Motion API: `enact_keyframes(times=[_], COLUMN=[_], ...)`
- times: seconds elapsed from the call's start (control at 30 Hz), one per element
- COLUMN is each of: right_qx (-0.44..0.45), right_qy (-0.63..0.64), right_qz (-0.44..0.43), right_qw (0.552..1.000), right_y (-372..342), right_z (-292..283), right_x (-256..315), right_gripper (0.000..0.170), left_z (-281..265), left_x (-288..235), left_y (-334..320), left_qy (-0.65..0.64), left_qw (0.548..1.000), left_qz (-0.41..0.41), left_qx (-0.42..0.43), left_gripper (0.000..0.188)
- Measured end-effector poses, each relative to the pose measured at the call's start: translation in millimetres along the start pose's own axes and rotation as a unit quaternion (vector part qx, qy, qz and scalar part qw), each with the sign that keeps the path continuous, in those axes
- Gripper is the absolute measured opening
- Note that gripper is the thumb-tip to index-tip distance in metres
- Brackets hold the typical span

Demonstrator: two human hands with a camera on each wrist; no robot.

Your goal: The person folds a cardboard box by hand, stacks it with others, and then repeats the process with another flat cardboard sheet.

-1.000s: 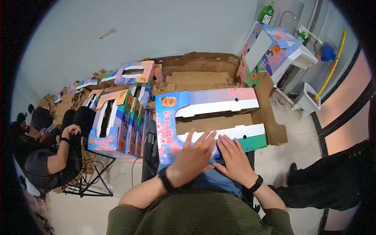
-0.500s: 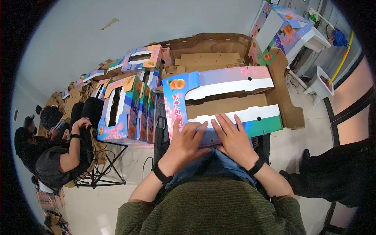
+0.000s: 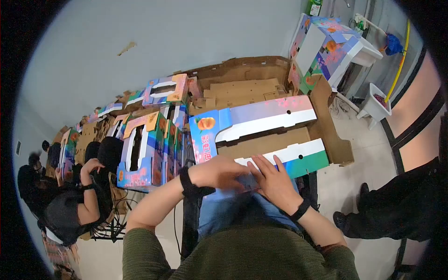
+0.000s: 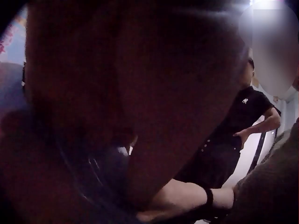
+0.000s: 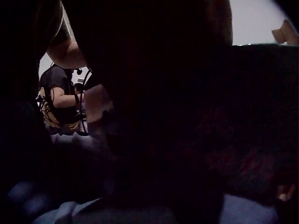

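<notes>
A printed cardboard fruit box (image 3: 206, 144) lies in front of me in the head view, its long opening edged with white flaps and a brown flap (image 3: 343, 148) folded out at its right end. My right hand (image 3: 276, 186) rests with extended fingers on the near side of the box. Beside it, my left hand (image 3: 219, 172) reaches across the box's near left part, its fingers pointing right and blurred. Both wrist views are mostly dark; the left wrist view shows a forearm with a dark band (image 4: 209, 198).
Several similar printed boxes (image 3: 140, 149) stand at the left. Behind the box lies a large brown cardboard tray (image 3: 242, 91). A seated person (image 3: 74, 210) is at the left; another person's dark-clothed legs (image 3: 392, 205) are at the right, near a white basin (image 3: 373, 105).
My left hand has shifted across the near side, its forearm now slanting more to the right. The right hand stays on the near side. The head view has tilted and shifted.
</notes>
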State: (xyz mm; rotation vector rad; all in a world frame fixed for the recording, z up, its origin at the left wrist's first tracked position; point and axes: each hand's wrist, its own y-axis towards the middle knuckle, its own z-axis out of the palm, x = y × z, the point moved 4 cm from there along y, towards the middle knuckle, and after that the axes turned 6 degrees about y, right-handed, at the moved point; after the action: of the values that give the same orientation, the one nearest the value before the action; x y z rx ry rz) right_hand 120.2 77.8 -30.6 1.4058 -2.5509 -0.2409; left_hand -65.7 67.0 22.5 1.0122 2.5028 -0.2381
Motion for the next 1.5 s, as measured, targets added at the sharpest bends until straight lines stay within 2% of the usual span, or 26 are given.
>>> enact_keyframes(times=[0.07,0.1,0.13,0.2,0.33,0.43,0.57,0.63,0.73,0.83,0.93,1.0,1.03,1.07,1.1,1.2,1.3,1.33,1.43,1.5], right_qx=[0.010,0.014,0.015,0.037,0.032,0.031,0.036,0.050,0.043,0.052,0.026,-0.013,0.008,0.029,0.053,0.042,0.039,0.046,0.079,0.103], right_qy=[0.000,-0.001,0.004,-0.018,-0.031,-0.011,0.096,0.069,0.068,0.047,0.006,-0.040,-0.036,-0.029,-0.023,0.037,0.067,0.073,0.037,0.099], right_qz=[-0.005,-0.006,-0.006,-0.015,-0.031,-0.044,-0.048,-0.064,-0.069,-0.056,-0.053,-0.055,-0.047,-0.042,-0.040,-0.041,-0.046,-0.048,-0.040,-0.059], right_qw=[1.000,1.000,1.000,0.999,0.998,0.998,0.994,0.994,0.994,0.996,0.998,0.998,0.998,0.998,0.998,0.998,0.996,0.995,0.995,0.988], right_y=[0.6,0.6,1.1,-0.2,-7.6,-11.4,-9.7,-7.1,-2.6,-0.3,1.3,0.6,1.8,3.3,2.5,2.6,2.7,0.9,3.6,8.7], right_z=[-0.8,-1.3,-0.3,-10.4,-18.4,-22.3,-34.3,-32.8,-27.6,-15.3,-9.2,-0.6,-1.5,-4.1,-6.6,-12.5,-25.9,-28.8,-40.1,-51.1], right_x=[-0.7,-1.5,-2.2,-1.3,1.8,1.2,-2.0,-3.0,-9.0,-8.1,-13.2,-10.4,-9.9,-9.4,-9.4,-10.2,-4.1,-4.0,5.2,3.2], right_gripper=[0.083,0.090,0.092,0.093,0.089,0.087,0.088,0.088,0.084,0.077,0.076,0.081,0.077,0.074,0.070,0.079,0.098,0.101,0.097,0.094], left_z=[-5.2,-8.4,-6.8,-5.3,-3.4,9.9,9.1,7.1,-3.7,18.6,13.8,18.1,15.6,11.6,11.2,4.3,-5.3,-21.8,-50.3,-79.2], left_x=[-5.0,-11.1,-13.9,-18.7,-18.7,-14.4,-15.4,-20.4,-50.9,-45.3,-50.2,-46.1,-47.6,-53.5,-53.7,-51.7,-49.5,-58.0,-16.8,10.7], left_y=[-5.6,-4.8,-5.1,-5.7,-3.1,-1.6,12.6,24.2,44.0,41.3,39.3,35.9,31.6,30.8,28.4,13.0,4.0,6.5,1.4,-15.0], left_qy=[-0.029,-0.012,-0.002,0.004,-0.005,-0.058,-0.035,-0.009,0.130,0.160,0.062,0.079,0.088,0.121,0.109,0.060,-0.029,0.011,0.099,0.182], left_qw=[0.999,0.999,0.999,0.999,0.997,0.997,0.994,0.986,0.963,0.976,0.980,0.986,0.982,0.975,0.980,0.991,0.988,0.993,0.981,0.941], left_qz=[0.000,-0.039,-0.033,-0.026,-0.070,-0.058,-0.048,-0.038,-0.050,0.071,0.179,0.131,0.101,0.091,0.101,0.113,0.135,0.110,0.018,-0.129], left_qx=[-0.039,-0.015,-0.030,-0.046,0.022,-0.008,0.093,0.165,0.230,0.126,-0.060,0.068,0.134,0.159,0.135,0.042,-0.073,-0.046,-0.169,-0.256], left_gripper=[0.042,0.032,0.031,0.032,0.027,0.032,0.036,0.037,0.031,0.030,0.026,0.023,0.022,0.021,0.021,0.021,0.024,0.034,0.043,0.054])
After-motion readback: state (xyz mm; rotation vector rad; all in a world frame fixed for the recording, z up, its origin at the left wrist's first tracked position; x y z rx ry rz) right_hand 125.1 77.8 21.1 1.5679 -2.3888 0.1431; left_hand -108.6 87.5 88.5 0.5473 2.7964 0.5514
